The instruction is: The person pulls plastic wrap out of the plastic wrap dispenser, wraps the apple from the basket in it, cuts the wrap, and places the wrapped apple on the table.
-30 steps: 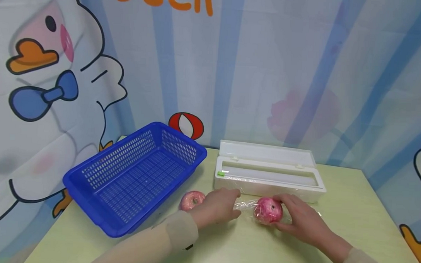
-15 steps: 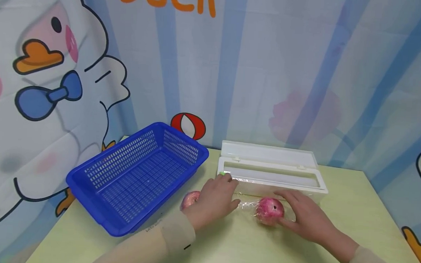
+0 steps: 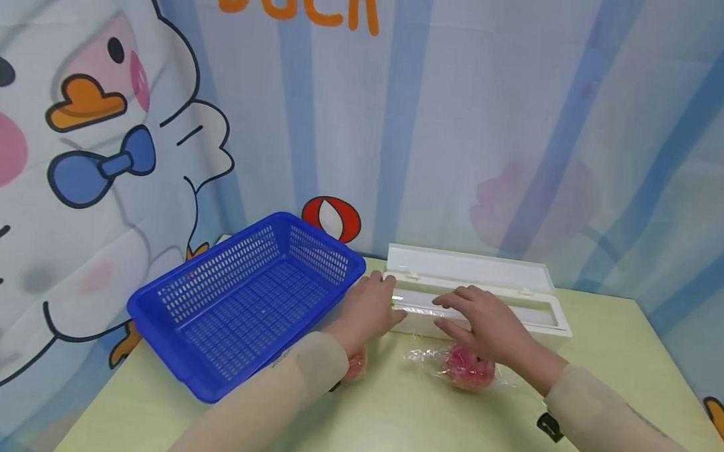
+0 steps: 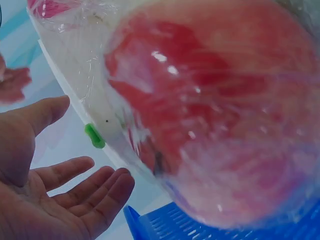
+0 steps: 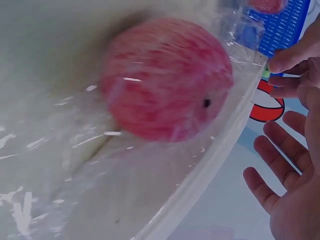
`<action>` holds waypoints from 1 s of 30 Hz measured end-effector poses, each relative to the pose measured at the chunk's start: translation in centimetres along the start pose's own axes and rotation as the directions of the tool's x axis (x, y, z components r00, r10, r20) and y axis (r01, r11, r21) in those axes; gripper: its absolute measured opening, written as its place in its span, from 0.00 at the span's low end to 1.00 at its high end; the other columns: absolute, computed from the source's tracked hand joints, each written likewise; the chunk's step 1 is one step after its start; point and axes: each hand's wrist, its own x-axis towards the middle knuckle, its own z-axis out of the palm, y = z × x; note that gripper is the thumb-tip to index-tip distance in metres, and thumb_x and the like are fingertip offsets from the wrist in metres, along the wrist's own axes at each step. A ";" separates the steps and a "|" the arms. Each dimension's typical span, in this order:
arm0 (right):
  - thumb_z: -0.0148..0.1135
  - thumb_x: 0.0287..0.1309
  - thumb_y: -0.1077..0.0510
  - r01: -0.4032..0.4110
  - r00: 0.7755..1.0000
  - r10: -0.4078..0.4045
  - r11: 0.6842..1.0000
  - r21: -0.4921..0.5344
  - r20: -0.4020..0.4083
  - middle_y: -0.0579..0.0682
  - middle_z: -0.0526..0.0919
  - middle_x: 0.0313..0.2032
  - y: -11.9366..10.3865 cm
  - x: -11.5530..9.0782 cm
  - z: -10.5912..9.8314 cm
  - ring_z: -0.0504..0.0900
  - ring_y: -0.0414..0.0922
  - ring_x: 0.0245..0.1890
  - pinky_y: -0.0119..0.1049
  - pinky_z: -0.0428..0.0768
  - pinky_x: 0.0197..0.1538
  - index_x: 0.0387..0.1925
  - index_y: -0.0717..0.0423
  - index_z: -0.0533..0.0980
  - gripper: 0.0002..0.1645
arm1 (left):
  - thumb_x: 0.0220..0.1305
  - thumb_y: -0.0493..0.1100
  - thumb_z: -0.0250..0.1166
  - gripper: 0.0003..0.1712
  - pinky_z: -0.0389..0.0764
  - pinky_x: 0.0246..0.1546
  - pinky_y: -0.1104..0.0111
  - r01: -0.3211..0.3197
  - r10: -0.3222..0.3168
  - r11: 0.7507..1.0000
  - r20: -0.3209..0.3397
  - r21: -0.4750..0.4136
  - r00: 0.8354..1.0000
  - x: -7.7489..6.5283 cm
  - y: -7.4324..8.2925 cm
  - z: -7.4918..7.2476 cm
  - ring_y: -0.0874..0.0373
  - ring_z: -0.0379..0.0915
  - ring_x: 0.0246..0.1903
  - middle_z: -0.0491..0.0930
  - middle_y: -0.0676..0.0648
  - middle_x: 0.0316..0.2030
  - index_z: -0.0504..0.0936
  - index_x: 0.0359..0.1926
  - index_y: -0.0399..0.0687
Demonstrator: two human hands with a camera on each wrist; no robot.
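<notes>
A white cling film dispenser (image 3: 424, 326) lies at the back of the table, its lid (image 3: 468, 266) raised. My left hand (image 3: 365, 312) is at the dispenser's left end, fingers extended near the green slider (image 4: 94, 136). Over the dispenser's front edge hovers my right hand (image 3: 487, 327), fingers loosely spread and holding nothing. Below it sits a round pink fruit (image 3: 470, 374) with a dark spot, lying on and partly covered by clear film (image 3: 423, 356). A red apple (image 4: 210, 110), wrapped in film, rests under my left wrist, mostly hidden in the head view.
A blue plastic basket (image 3: 257, 315) with perforated sides stands on the left of the table, close to the left forearm. Behind the table hangs a printed curtain (image 3: 342, 119) with a duck figure. Pale yellow tabletop (image 3: 427, 428) extends in front of the fruit.
My right hand has let go of the pink fruit and risen to the dispenser. My left hand has moved back to the dispenser's left end. The head view has shifted slightly left.
</notes>
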 end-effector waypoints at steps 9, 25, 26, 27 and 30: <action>0.71 0.70 0.55 0.052 0.998 -0.053 0.998 0.021 0.027 0.53 0.90 0.44 -0.4 4.3 1.4 0.87 0.53 0.46 0.55 0.85 0.55 0.50 0.58 0.88 0.13 | 0.67 0.64 0.73 0.34 0.87 0.51 0.57 0.067 -0.067 0.998 0.014 -0.016 0.998 0.8 0.3 0.9 0.48 0.82 0.49 0.82 0.41 0.52 0.80 0.59 0.43; 0.71 0.69 0.57 0.021 0.995 -0.028 0.997 0.074 0.094 0.47 0.89 0.36 -0.5 7.0 4.3 0.86 0.48 0.40 0.47 0.85 0.48 0.43 0.55 0.88 0.06 | 0.69 0.60 0.73 0.29 0.87 0.50 0.60 0.094 -0.095 0.993 -0.013 -0.074 0.995 0.9 -0.2 2.3 0.51 0.83 0.44 0.82 0.42 0.48 0.81 0.57 0.45; 0.71 0.68 0.57 0.023 0.995 -0.030 0.997 0.075 0.092 0.46 0.89 0.36 -0.5 7.1 4.4 0.86 0.48 0.39 0.46 0.85 0.48 0.42 0.54 0.88 0.06 | 0.69 0.60 0.73 0.29 0.87 0.50 0.60 0.093 -0.095 0.992 -0.020 -0.082 0.995 0.9 -0.2 2.4 0.51 0.83 0.44 0.82 0.42 0.48 0.81 0.57 0.44; 0.71 0.68 0.57 0.029 0.995 -0.035 0.997 0.075 0.090 0.46 0.89 0.35 -0.6 7.3 4.5 0.86 0.47 0.39 0.46 0.85 0.48 0.42 0.54 0.88 0.05 | 0.69 0.60 0.73 0.28 0.87 0.50 0.60 0.091 -0.094 0.992 -0.030 -0.085 0.995 0.9 -0.3 2.5 0.51 0.83 0.44 0.82 0.42 0.47 0.81 0.57 0.44; 0.72 0.67 0.57 0.036 0.995 -0.044 0.996 0.079 0.089 0.46 0.88 0.35 -0.5 7.5 4.6 0.85 0.47 0.38 0.45 0.85 0.47 0.40 0.54 0.88 0.04 | 0.68 0.60 0.74 0.28 0.87 0.49 0.58 0.080 -0.087 0.992 -0.068 -0.100 0.994 0.9 -0.5 2.8 0.49 0.84 0.43 0.82 0.41 0.46 0.82 0.54 0.43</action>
